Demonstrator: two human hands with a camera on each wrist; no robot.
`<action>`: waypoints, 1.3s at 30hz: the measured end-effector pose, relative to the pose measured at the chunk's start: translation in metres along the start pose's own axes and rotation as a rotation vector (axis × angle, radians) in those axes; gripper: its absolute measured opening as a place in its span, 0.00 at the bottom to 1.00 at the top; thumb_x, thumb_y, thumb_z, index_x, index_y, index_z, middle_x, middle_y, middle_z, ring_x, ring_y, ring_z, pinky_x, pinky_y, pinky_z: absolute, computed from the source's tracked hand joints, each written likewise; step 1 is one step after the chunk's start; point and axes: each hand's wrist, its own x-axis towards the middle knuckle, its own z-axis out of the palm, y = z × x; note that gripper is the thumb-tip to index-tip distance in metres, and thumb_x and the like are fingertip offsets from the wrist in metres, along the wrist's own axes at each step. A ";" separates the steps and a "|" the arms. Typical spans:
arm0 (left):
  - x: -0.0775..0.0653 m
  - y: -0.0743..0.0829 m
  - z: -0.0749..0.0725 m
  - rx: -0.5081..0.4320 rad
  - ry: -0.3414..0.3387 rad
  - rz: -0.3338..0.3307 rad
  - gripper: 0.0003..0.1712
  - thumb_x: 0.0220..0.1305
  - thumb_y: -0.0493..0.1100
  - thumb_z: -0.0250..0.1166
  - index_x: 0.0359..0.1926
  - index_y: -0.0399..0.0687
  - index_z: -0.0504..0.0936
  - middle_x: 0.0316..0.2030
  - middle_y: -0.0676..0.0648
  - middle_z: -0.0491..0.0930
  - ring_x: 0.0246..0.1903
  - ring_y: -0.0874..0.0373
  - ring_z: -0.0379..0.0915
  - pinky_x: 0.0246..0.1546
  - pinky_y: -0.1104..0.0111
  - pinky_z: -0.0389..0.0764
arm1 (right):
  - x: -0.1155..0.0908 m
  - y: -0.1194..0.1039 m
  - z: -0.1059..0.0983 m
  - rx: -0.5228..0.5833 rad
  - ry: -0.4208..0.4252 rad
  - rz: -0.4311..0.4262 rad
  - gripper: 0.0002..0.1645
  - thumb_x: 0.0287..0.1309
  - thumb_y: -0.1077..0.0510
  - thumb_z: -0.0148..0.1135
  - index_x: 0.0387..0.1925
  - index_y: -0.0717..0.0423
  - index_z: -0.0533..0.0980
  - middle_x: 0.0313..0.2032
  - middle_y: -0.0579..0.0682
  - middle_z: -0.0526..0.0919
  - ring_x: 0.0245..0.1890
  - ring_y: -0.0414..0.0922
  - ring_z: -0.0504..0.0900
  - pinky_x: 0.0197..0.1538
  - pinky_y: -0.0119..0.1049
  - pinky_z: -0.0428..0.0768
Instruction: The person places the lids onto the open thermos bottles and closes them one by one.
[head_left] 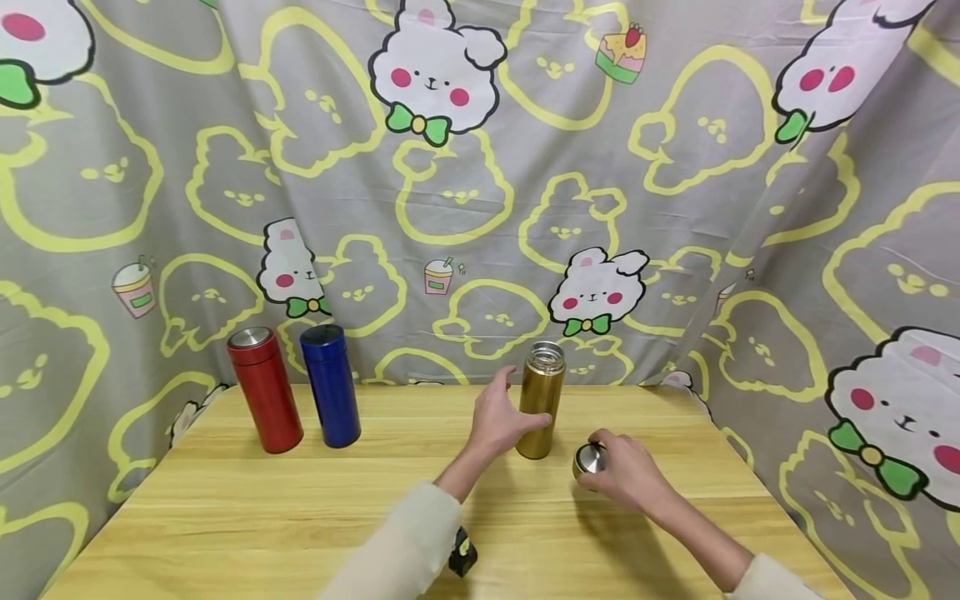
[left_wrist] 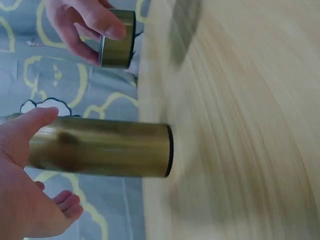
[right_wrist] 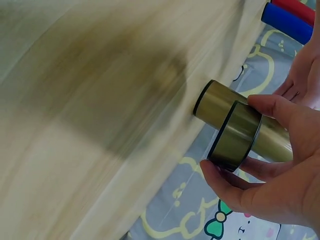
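Observation:
A gold thermos bottle (head_left: 538, 408) stands upright on the table without its lid, its steel mouth bare. Beside it is my left hand (head_left: 504, 418), thumb and fingers spread apart; the thumb overlaps the bottle's side in the head view. In the left wrist view this hand (left_wrist: 30, 185) reaches toward the bottle (left_wrist: 110, 147) with its fingers held away from the surface. My right hand (head_left: 626, 471) pinches the gold lid (head_left: 589, 461) by its sides, to the right of the bottle. The right wrist view shows the lid (right_wrist: 235, 136) between thumb and fingers, raised off the table.
A red thermos bottle (head_left: 268, 392) and a blue thermos bottle (head_left: 332, 387) stand with their lids on at the table's back left. A small black object (head_left: 462, 553) lies partly behind my left sleeve. Patterned curtain (head_left: 465, 208) hangs behind the wooden table (head_left: 337, 517).

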 end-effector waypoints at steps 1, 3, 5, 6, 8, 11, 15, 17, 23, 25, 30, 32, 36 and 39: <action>0.001 0.001 0.004 -0.009 0.012 -0.011 0.57 0.43 0.49 0.83 0.73 0.47 0.65 0.64 0.39 0.76 0.62 0.42 0.74 0.59 0.49 0.77 | 0.000 0.000 0.001 -0.005 0.004 -0.004 0.34 0.38 0.54 0.79 0.49 0.64 0.78 0.35 0.54 0.84 0.34 0.46 0.80 0.36 0.40 0.77; 0.004 0.002 0.010 -0.030 0.032 -0.030 0.56 0.43 0.49 0.83 0.73 0.47 0.65 0.64 0.39 0.76 0.62 0.42 0.74 0.59 0.49 0.77 | 0.000 0.000 0.003 -0.011 0.005 -0.007 0.34 0.38 0.54 0.80 0.49 0.64 0.79 0.36 0.53 0.84 0.34 0.46 0.80 0.37 0.41 0.77; 0.006 0.001 0.016 -0.046 0.053 -0.036 0.55 0.43 0.48 0.83 0.71 0.46 0.66 0.64 0.38 0.76 0.61 0.42 0.75 0.59 0.49 0.77 | 0.000 0.000 0.005 -0.011 0.001 -0.006 0.34 0.37 0.53 0.81 0.48 0.63 0.79 0.36 0.53 0.85 0.35 0.46 0.80 0.38 0.41 0.78; 0.007 0.001 0.018 -0.052 0.060 -0.040 0.54 0.43 0.48 0.83 0.71 0.47 0.67 0.63 0.39 0.77 0.60 0.42 0.75 0.59 0.49 0.77 | 0.000 0.000 0.006 -0.010 -0.002 -0.006 0.35 0.37 0.53 0.81 0.48 0.63 0.79 0.36 0.53 0.85 0.35 0.46 0.80 0.38 0.41 0.78; 0.008 0.000 0.023 -0.055 0.070 -0.043 0.52 0.42 0.48 0.84 0.68 0.46 0.69 0.61 0.40 0.79 0.57 0.44 0.78 0.57 0.51 0.78 | 0.001 0.000 0.008 -0.009 -0.008 -0.004 0.35 0.36 0.53 0.81 0.49 0.63 0.79 0.37 0.53 0.85 0.36 0.46 0.80 0.39 0.41 0.78; 0.009 -0.001 0.029 -0.046 0.077 -0.057 0.48 0.41 0.49 0.84 0.64 0.47 0.73 0.55 0.43 0.82 0.52 0.48 0.80 0.55 0.53 0.79 | 0.001 0.001 0.009 -0.005 -0.008 -0.003 0.35 0.36 0.52 0.81 0.49 0.63 0.79 0.37 0.54 0.85 0.36 0.46 0.81 0.39 0.42 0.78; 0.010 -0.003 0.034 -0.052 0.097 -0.062 0.42 0.42 0.49 0.83 0.59 0.47 0.76 0.50 0.45 0.84 0.47 0.51 0.81 0.52 0.55 0.81 | 0.000 0.002 0.010 0.000 -0.007 -0.003 0.35 0.36 0.53 0.81 0.48 0.63 0.79 0.37 0.53 0.85 0.36 0.46 0.81 0.39 0.42 0.78; 0.010 -0.003 0.036 -0.062 0.114 -0.063 0.40 0.43 0.49 0.82 0.58 0.47 0.77 0.49 0.46 0.85 0.47 0.51 0.81 0.51 0.56 0.81 | 0.000 0.003 0.011 0.004 -0.011 -0.002 0.35 0.37 0.53 0.81 0.49 0.64 0.79 0.37 0.53 0.85 0.36 0.47 0.81 0.39 0.42 0.79; 0.010 -0.004 0.037 -0.068 0.135 -0.063 0.39 0.43 0.50 0.83 0.57 0.48 0.78 0.49 0.46 0.85 0.48 0.51 0.82 0.51 0.56 0.81 | 0.000 0.006 0.015 0.007 -0.023 0.005 0.36 0.38 0.53 0.80 0.50 0.64 0.78 0.38 0.54 0.85 0.37 0.47 0.81 0.40 0.43 0.79; 0.010 -0.005 0.035 -0.061 0.130 -0.056 0.40 0.42 0.50 0.84 0.57 0.47 0.78 0.49 0.46 0.85 0.48 0.51 0.82 0.51 0.56 0.82 | 0.000 0.006 0.015 0.010 -0.025 0.008 0.36 0.37 0.53 0.80 0.50 0.64 0.78 0.38 0.54 0.85 0.37 0.47 0.81 0.40 0.44 0.79; 0.009 -0.006 0.027 -0.040 0.108 -0.043 0.43 0.41 0.51 0.85 0.58 0.46 0.77 0.51 0.45 0.84 0.49 0.50 0.82 0.52 0.56 0.82 | 0.001 0.006 0.015 0.013 -0.031 0.013 0.36 0.38 0.53 0.79 0.51 0.64 0.78 0.39 0.55 0.85 0.38 0.48 0.81 0.40 0.44 0.79; 0.007 -0.008 0.024 -0.031 0.091 -0.040 0.43 0.41 0.51 0.85 0.58 0.46 0.77 0.51 0.45 0.84 0.50 0.50 0.82 0.52 0.56 0.82 | 0.001 0.006 0.015 0.009 -0.031 0.016 0.36 0.38 0.53 0.79 0.51 0.64 0.78 0.39 0.55 0.85 0.38 0.48 0.81 0.40 0.44 0.79; 0.004 -0.013 0.013 -0.020 0.039 -0.020 0.43 0.41 0.51 0.85 0.58 0.47 0.77 0.51 0.45 0.85 0.49 0.52 0.83 0.51 0.58 0.82 | 0.002 0.007 0.015 0.001 -0.025 0.021 0.35 0.37 0.54 0.78 0.50 0.64 0.78 0.38 0.55 0.85 0.37 0.48 0.81 0.40 0.44 0.79; -0.002 -0.016 0.001 -0.029 -0.013 0.006 0.42 0.41 0.52 0.85 0.57 0.48 0.77 0.50 0.46 0.85 0.48 0.53 0.83 0.49 0.59 0.83 | 0.003 0.006 0.017 -0.003 -0.027 0.024 0.36 0.37 0.54 0.78 0.51 0.64 0.78 0.38 0.55 0.85 0.36 0.48 0.81 0.40 0.43 0.79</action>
